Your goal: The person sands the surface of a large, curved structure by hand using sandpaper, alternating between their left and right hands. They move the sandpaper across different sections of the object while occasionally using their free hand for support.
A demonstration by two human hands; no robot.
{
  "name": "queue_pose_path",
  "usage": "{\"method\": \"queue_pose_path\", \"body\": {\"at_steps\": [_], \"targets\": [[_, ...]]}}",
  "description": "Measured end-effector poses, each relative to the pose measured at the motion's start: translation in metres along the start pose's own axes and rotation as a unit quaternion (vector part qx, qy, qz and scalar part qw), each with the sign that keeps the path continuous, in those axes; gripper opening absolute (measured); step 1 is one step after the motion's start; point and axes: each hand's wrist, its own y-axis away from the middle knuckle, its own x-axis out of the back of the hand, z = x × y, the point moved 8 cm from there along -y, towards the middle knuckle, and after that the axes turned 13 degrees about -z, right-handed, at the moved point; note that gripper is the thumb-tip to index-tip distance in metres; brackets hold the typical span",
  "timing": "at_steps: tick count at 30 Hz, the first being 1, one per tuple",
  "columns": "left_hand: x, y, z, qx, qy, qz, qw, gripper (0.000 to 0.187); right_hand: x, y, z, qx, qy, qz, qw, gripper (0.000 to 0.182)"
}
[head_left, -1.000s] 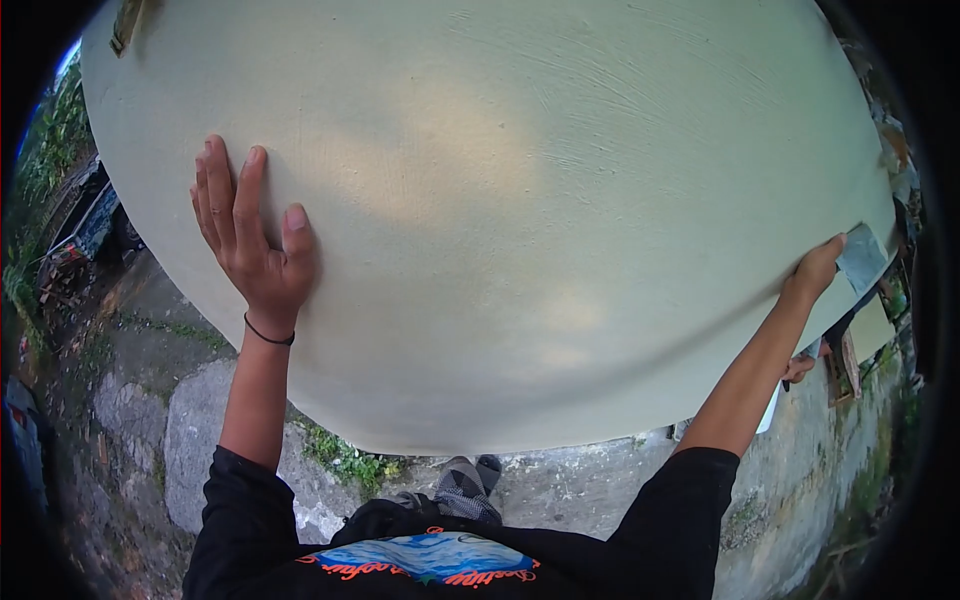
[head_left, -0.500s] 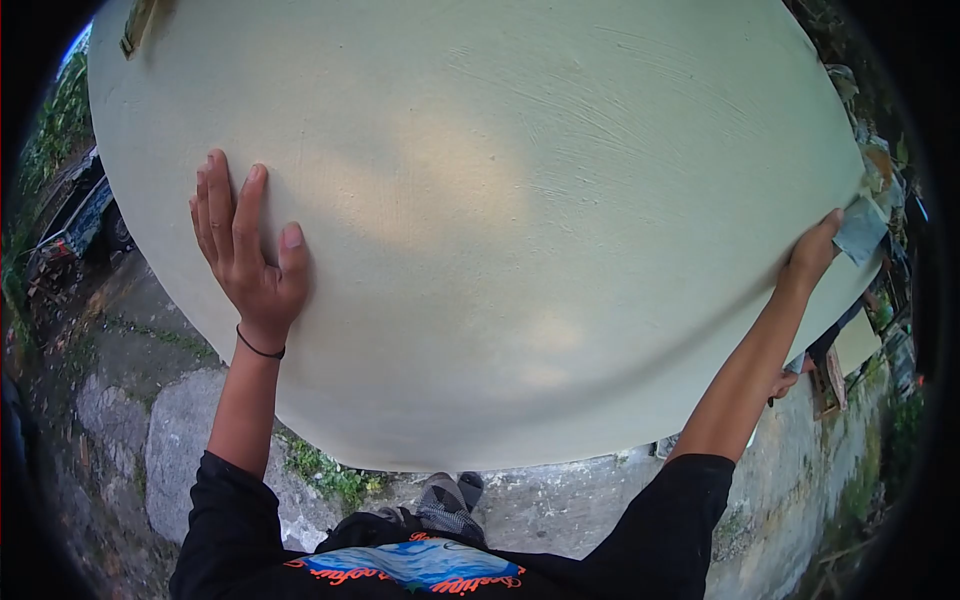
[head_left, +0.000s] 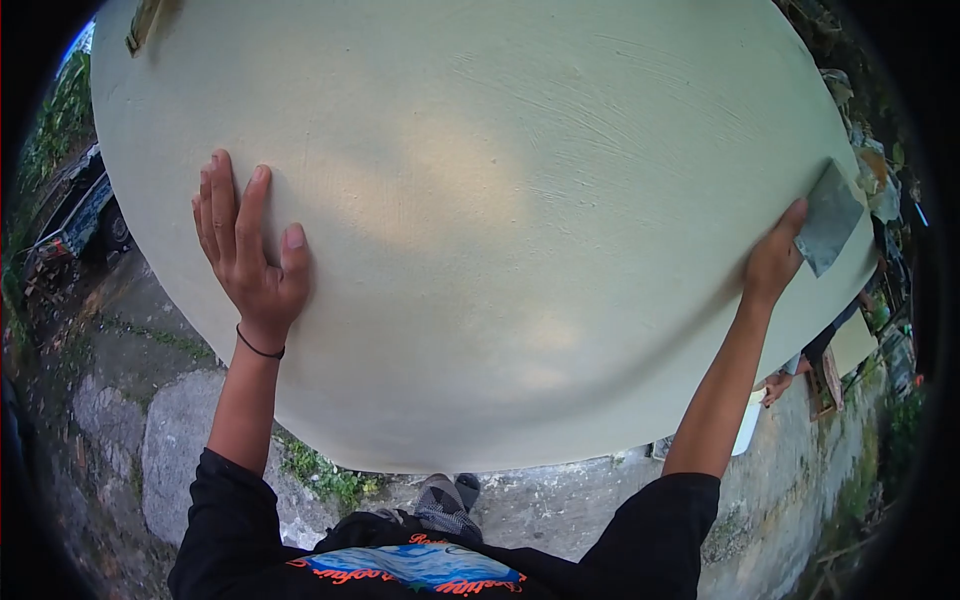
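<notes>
A large pale green plastered wall [head_left: 520,200] fills most of the view. My left hand [head_left: 248,255] lies flat against it, fingers spread and pointing up, a thin black band around the wrist. My right hand [head_left: 772,262] is stretched far out to the right and grips a flat grey scraper blade [head_left: 826,218], which rests against the wall near its right edge. Fine curved stroke marks show in the plaster at the upper right.
Rough grey concrete ground [head_left: 180,440] with weeds lies below, my shoes [head_left: 445,500] at the wall's foot. Another person's hand [head_left: 775,385] shows low on the right, beside boards and clutter. A parked vehicle [head_left: 65,225] stands at far left.
My right hand has slid the scraper left and upward, inward from the wall's right edge. My left hand stays pressed in the same place.
</notes>
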Motion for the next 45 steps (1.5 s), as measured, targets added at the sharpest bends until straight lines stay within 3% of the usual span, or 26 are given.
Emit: {"method": "queue_pose_path", "body": {"at_steps": [2,5,6,8,9,10,12,13,14,16,17,20,22,24,26,28,29,30,33,34,35,38,40,42,44,45], "targets": [[-0.001,0.000,0.001,-0.001,-0.001,-0.005,1.000,0.045,-0.039,0.065,-0.088,0.310,0.265,-0.039,0.912,0.050],[0.000,0.002,0.001,-0.002,-0.003,-0.007,1.000,0.045,-0.038,0.076,-0.064,0.412,0.307,-0.138,0.847,0.045],[0.000,0.001,0.001,-0.002,-0.002,-0.004,1.000,0.045,-0.023,0.053,-0.057,0.372,0.293,-0.095,0.876,0.046],[-0.001,0.000,0.001,-0.001,-0.002,-0.007,1.000,0.045,0.014,-0.010,0.050,-0.023,-0.005,-0.097,0.995,0.057],[-0.001,0.000,0.002,-0.002,-0.001,-0.002,1.000,0.045,0.026,-0.024,0.057,-0.114,-0.111,-0.031,0.987,0.060],[0.000,0.000,0.002,-0.005,0.000,0.003,1.000,0.045,0.033,-0.028,0.046,-0.143,-0.047,0.022,0.988,0.064],[0.000,0.000,0.002,-0.006,-0.001,0.005,1.000,0.045,0.013,-0.015,0.007,-0.031,-0.009,0.078,0.996,0.065],[0.000,0.000,0.002,-0.006,0.000,0.006,1.000,0.045,-0.018,0.009,-0.026,-0.047,-0.066,-0.022,0.996,0.062],[0.002,0.001,0.002,-0.006,-0.003,0.009,1.000,0.045,-0.042,0.035,-0.075,0.128,0.086,-0.084,0.985,0.053],[0.001,0.000,0.002,-0.010,-0.007,0.000,1.000,0.045,-0.093,0.114,-0.133,0.406,0.310,-0.185,0.840,0.047],[0.001,0.001,0.002,-0.011,-0.006,-0.003,1.000,0.045,-0.099,0.136,-0.137,0.515,0.291,-0.197,0.782,0.047],[-0.001,0.000,-0.001,-0.006,-0.006,0.000,1.000,0.045,-0.069,0.080,-0.122,0.412,0.336,-0.137,0.836,0.044],[0.000,0.002,-0.001,-0.006,-0.004,0.000,1.000,0.045,-0.033,0.021,-0.070,0.206,0.070,-0.090,0.972,0.048],[-0.001,0.002,-0.001,-0.005,-0.004,0.001,1.000,0.045,-0.016,-0.004,-0.037,0.032,-0.050,-0.014,0.998,0.058],[-0.001,0.002,-0.001,-0.004,-0.002,0.002,1.000,0.045,-0.044,0.023,-0.050,-0.069,-0.073,-0.058,0.993,0.057],[-0.001,0.002,-0.001,-0.006,-0.001,0.002,1.000,0.045,-0.083,0.077,-0.134,0.325,0.214,-0.088,0.917,0.044],[-0.002,0.002,-0.002,-0.009,0.001,0.001,1.000,0.045,-0.105,0.111,-0.142,0.350,0.282,-0.176,0.876,0.045],[-0.002,0.002,-0.002,-0.009,-0.001,-0.001,1.000,0.046,-0.107,0.123,-0.142,0.426,0.320,-0.158,0.831,0.046],[-0.001,0.002,-0.002,-0.006,-0.003,-0.001,1.000,0.046,-0.065,0.065,-0.126,0.357,0.290,-0.088,0.883,0.039],[0.000,0.003,-0.001,-0.006,-0.001,0.000,1.000,0.045,-0.044,0.038,-0.113,0.341,0.060,-0.051,0.937,0.040],[0.000,0.004,0.000,-0.004,-0.002,-0.001,1.000,0.045,-0.035,0.013,-0.056,0.102,-0.008,-0.107,0.989,0.044],[0.000,0.004,0.000,-0.005,0.000,0.004,1.000,0.045,-0.027,0.014,-0.062,0.047,-0.046,0.022,0.998,0.051],[-0.002,0.003,-0.001,-0.007,-0.002,0.004,1.000,0.045,-0.062,0.065,-0.108,0.214,0.100,-0.014,0.972,0.048],[-0.002,0.002,-0.001,-0.010,-0.002,0.002,1.000,0.045,-0.108,0.144,-0.134,0.362,0.271,-0.152,0.879,0.044],[-0.001,0.004,0.000,-0.012,-0.005,-0.003,1.000,0.045,-0.114,0.185,-0.111,0.476,0.316,-0.180,0.801,0.037],[-0.001,0.003,0.000,-0.013,-0.003,0.000,1.000,0.045,-0.100,0.171,-0.099,0.452,0.297,-0.179,0.822,0.035]]}}
